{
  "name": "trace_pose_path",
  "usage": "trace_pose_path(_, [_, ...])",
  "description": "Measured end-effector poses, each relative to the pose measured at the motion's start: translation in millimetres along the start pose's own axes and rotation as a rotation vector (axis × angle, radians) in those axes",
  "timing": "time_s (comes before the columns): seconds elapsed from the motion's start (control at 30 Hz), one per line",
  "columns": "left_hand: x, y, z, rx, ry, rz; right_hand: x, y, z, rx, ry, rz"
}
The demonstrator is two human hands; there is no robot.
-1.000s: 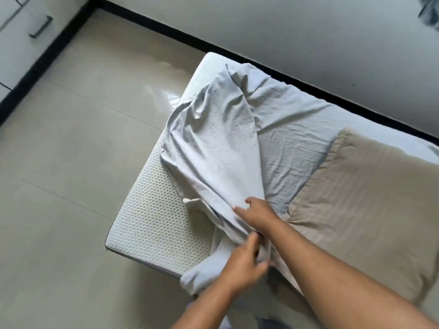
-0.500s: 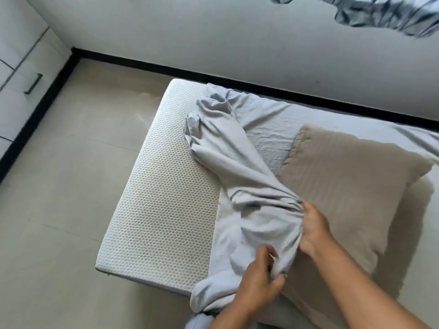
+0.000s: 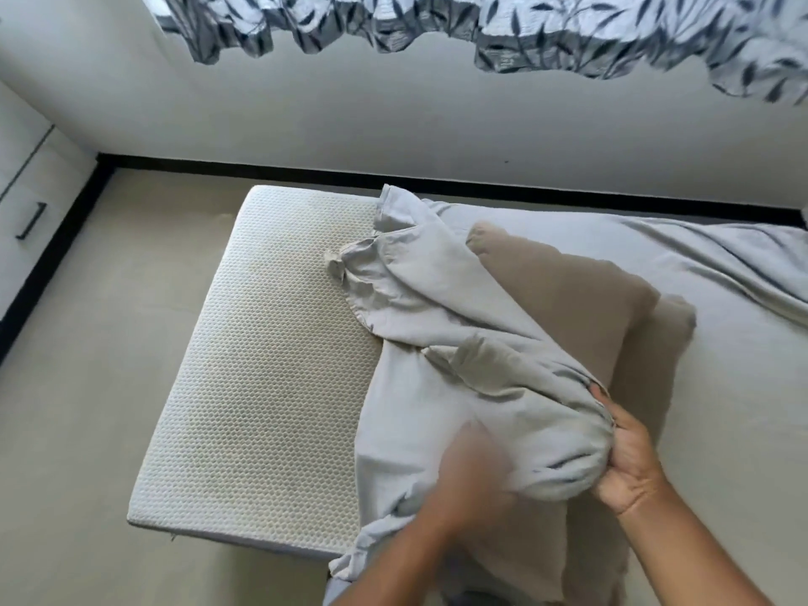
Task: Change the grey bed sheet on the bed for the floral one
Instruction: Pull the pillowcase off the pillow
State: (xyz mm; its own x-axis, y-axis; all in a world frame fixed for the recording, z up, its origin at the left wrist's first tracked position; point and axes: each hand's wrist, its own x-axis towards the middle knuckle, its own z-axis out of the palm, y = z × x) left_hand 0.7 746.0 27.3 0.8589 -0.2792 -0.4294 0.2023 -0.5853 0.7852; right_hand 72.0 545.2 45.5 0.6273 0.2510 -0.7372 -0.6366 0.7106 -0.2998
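Right hand first: fingers curled tight round a fat bunch of the sheet, thumb side up, and the cloth bulges out of the fist in a rounded wad. Left hand is right beside it, down on the same bundle, but it's a smear of motion (I can't tell whether those fingers are gripping or just pressing flat). Both forearms come in from the near edge, bare.

Now the sheet itself: plain pale grey, soft and creased. It's off the left end of the bed, gathered into a loose rope that runs from the fists up and away to a puckered, ruffled corner hem. One tail hangs off the near side of the mattress. Further right the grey cloth lies spread over the bed, rumpled into long folds towards the wall.

Under the bundle, a tan pillow sits tilted, its left edge covered by the gathered cloth, its right corner poking clear.

The stripped part of the mattress is white with a fine honeycomb weave, its corner square to the beige floor.

Beyond that, a black skirting runs along the foot of the pale wall. At the far left are white drawers with a dark handle. Across the top hangs a leaf-print cloth, dark leaves on white, its lower edge wavy; curtain or bedding, I can't say.
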Motion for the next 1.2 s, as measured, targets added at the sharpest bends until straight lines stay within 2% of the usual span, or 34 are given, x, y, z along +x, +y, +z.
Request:
trace_pose_path(0.07, [-4,2,-2,-0.155,0.054,-0.131,-1,4,14,-0.147,0.111,-0.074])
trace_pose_path(0.13, [-5,-3,-6,-0.278,0.242,-0.274,4,6,24,-0.279,0.089,-0.032])
trace_pose_path(0.2, [-4,-15,-14,-0.323,0.46,-0.385,16,13,20,-0.475,0.165,0.016])
trace_pose_path(0.27, [-2,-32,-25,-0.309,0.615,-0.49,35,25,4,-0.821,0.337,-0.096])
trace_pose_path(0.33, [0,-48,-34,-0.263,0.652,-0.527,49,39,-16,-1.254,0.628,-0.229])
trace_pose_path(0.37, [1,-53,-37,-0.238,0.635,-0.53,52,45,-24,-1.372,0.801,-0.244])
trace_pose_path(0.4, [2,-59,-38,-0.224,0.616,-0.52,56,50,-36,-1.381,0.936,-0.238])
trace_pose_path(0.43, [2,-61,-39,-0.219,0.599,-0.515,56,55,-44,-1.321,0.952,-0.201])
trace_pose_path(0.53, [2,-70,-37,-0.226,0.55,-0.525,65,65,-61,-0.914,0.637,-0.19])
trace_pose_path(0.63, [0,-77,-32,-0.222,0.483,-0.516,76,71,-56,-0.88,0.496,-0.295])
trace_pose_path(0.77, [1,-79,-27,-0.131,0.478,-0.395,90,70,-25,-0.949,0.523,-0.435])
trace_pose_path(0.93, [3,-81,-39,-0.045,0.461,-0.324,89,59,23,-1.024,0.579,-0.594])
trace_pose_path(1.2, [1,-88,-66,-0.18,0.465,-0.45,30,-6,126,-1.197,0.516,-0.966])
